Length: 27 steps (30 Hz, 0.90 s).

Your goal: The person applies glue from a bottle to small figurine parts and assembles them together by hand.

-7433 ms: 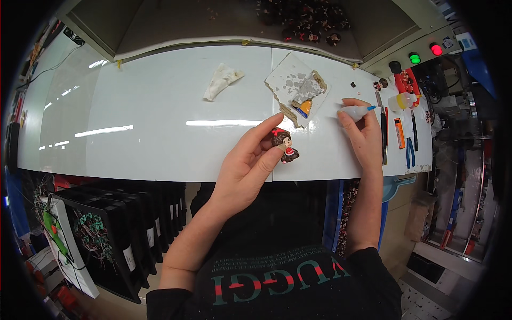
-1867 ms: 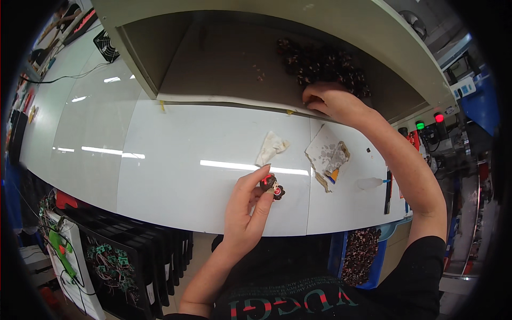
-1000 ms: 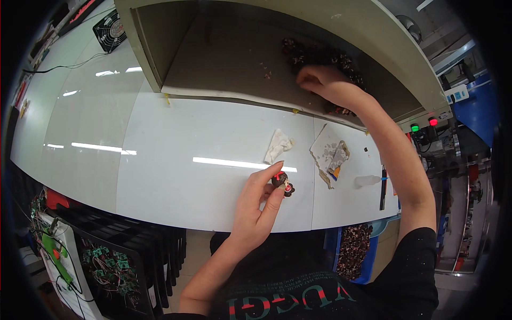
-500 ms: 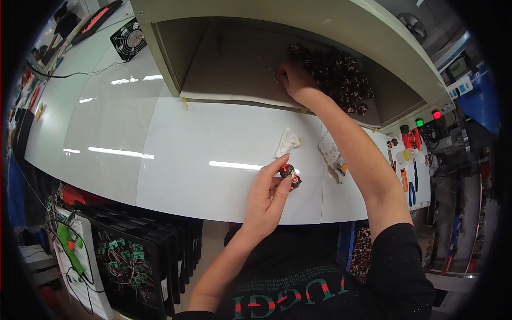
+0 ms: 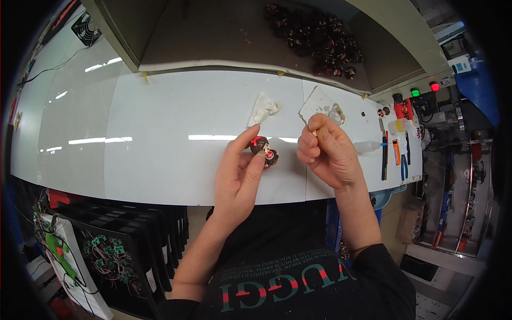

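My left hand [image 5: 237, 173] is closed round a small doll figurine [image 5: 265, 151] with dark brown hair, a pale face and red details. The doll is held above the white tabletop, thumb across its front. To its right, my right hand [image 5: 332, 149] is raised in a pinch. Between thumb and forefinger sits a tiny pale piece [image 5: 314, 133], too small to name more exactly. A crumpled white tissue [image 5: 263, 108] lies just beyond the doll. Beyond my right hand is a flat whitish sheet [image 5: 318, 101] with greyish patches.
A grey cabinet [image 5: 208, 42] opens at the back, with a heap of small dark-haired figurine parts [image 5: 320, 40] inside. At right lie a clear bottle [image 5: 368, 145], blue pliers [image 5: 404, 166] and an orange-labelled tool [image 5: 396, 152]. Black racks [image 5: 133, 229] stand at lower left.
My right hand has come back out of the cabinet toward the doll, now pinching a tiny pale piece. My left hand still holds the doll. The whole view has shifted.
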Motion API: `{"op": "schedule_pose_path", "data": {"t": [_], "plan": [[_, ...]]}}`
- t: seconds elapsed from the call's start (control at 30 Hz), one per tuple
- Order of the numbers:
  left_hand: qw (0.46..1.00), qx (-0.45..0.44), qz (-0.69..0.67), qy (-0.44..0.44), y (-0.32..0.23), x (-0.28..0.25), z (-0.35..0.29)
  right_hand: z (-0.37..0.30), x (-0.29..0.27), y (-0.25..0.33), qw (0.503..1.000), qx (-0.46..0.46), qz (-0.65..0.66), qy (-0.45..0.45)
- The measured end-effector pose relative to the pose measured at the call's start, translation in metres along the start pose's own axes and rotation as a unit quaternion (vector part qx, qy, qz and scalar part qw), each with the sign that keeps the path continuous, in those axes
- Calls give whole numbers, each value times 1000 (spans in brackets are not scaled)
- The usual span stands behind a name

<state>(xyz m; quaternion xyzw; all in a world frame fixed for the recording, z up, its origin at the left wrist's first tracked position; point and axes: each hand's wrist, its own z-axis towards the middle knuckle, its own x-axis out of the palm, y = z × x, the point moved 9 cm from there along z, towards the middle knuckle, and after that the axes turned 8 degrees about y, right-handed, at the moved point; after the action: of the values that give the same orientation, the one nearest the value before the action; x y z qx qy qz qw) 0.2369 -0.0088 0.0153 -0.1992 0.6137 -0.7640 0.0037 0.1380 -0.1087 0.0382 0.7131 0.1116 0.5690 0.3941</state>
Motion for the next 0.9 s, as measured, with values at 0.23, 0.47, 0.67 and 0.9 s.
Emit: {"op": "schedule_pose_path", "data": {"t": [0.23,0.47,0.67,0.9], "plan": [[1000,-3,1,-7,3,4,2,-9,-15,-15,998,26,59,-18],[1000,-7,11,-2,4,10,5,-13,-24,-15,998,39,38,-40],[1000,-9,16,-2,6,6,5,-9,-16,-24,998,34,59,1],[1000,-3,-11,-24,10,-5,-3,-6,-9,-46,992,57,108,41]]}}
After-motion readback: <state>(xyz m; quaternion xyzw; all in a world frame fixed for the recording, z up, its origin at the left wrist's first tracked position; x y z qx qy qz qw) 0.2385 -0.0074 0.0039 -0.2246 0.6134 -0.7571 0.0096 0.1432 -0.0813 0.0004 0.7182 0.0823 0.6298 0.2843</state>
